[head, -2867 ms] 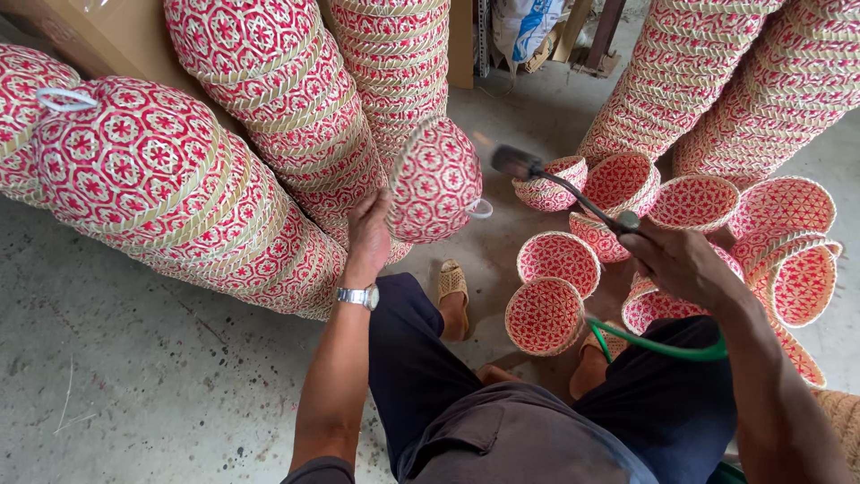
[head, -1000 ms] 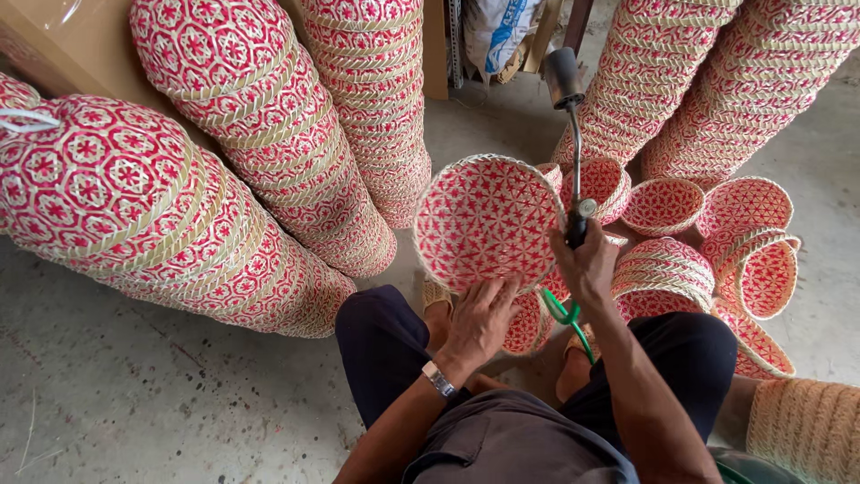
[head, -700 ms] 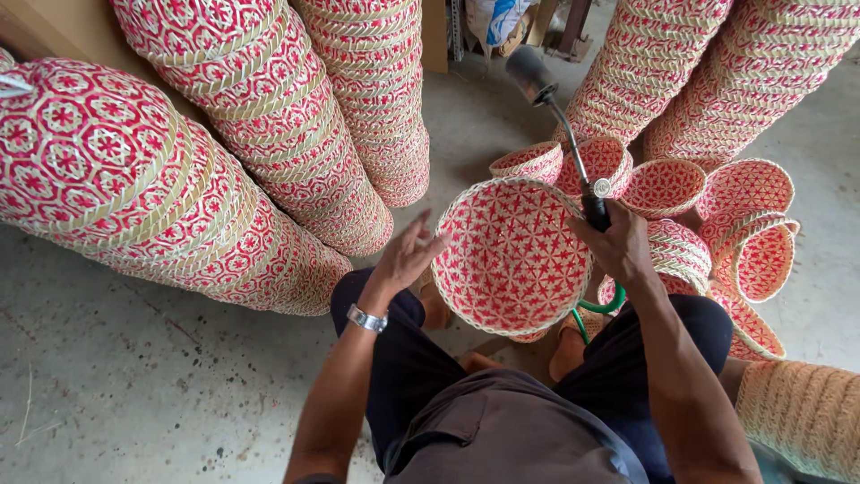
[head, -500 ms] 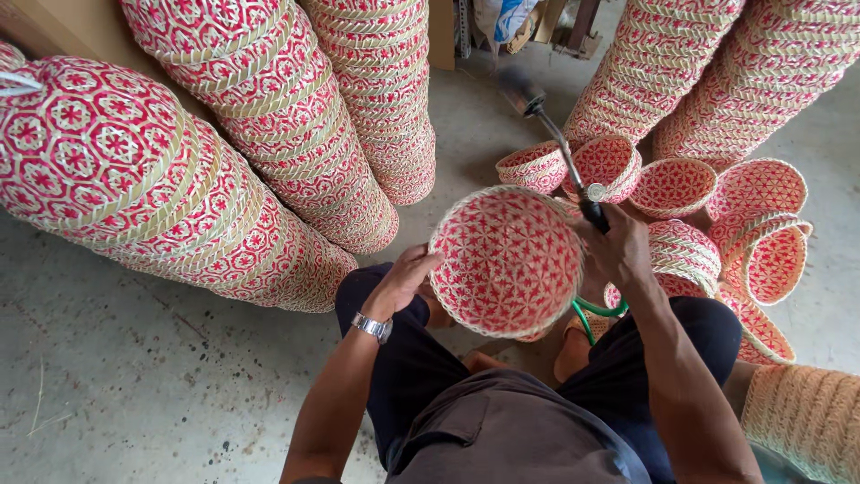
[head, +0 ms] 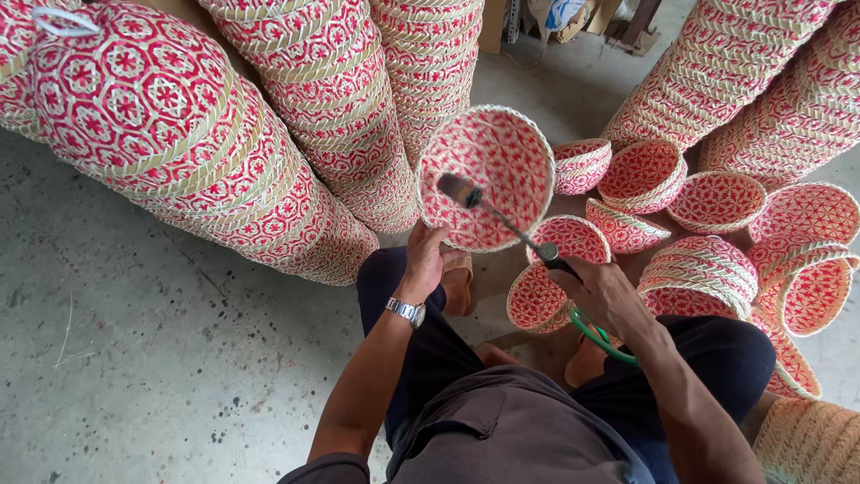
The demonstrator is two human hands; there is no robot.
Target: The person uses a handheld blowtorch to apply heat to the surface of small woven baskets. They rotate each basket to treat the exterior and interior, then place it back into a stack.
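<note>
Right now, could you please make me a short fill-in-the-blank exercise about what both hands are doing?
1. The left hand holds a woven red and cream ____ by its rim.
2. The right hand holds a long-necked ____ tool.
3. The tool's tip points ____ the tilted basket.

Missing words: basket; metal; into

A basket-making workshop or storeroom, seen from above a seated person. Long nested stacks of red-and-natural woven baskets [head: 269, 134] lie on their sides across a bare, stained concrete floor [head: 134, 358], with more stacks [head: 743, 81] at the upper right and loose single baskets [head: 717, 202] scattered between them. Cardboard [head: 491, 22] and wooden pieces [head: 640, 22] lean at the far edge, and a green hose [head: 596, 336] runs to a metal-nozzled tool [head: 502, 220] held over one basket.
</note>
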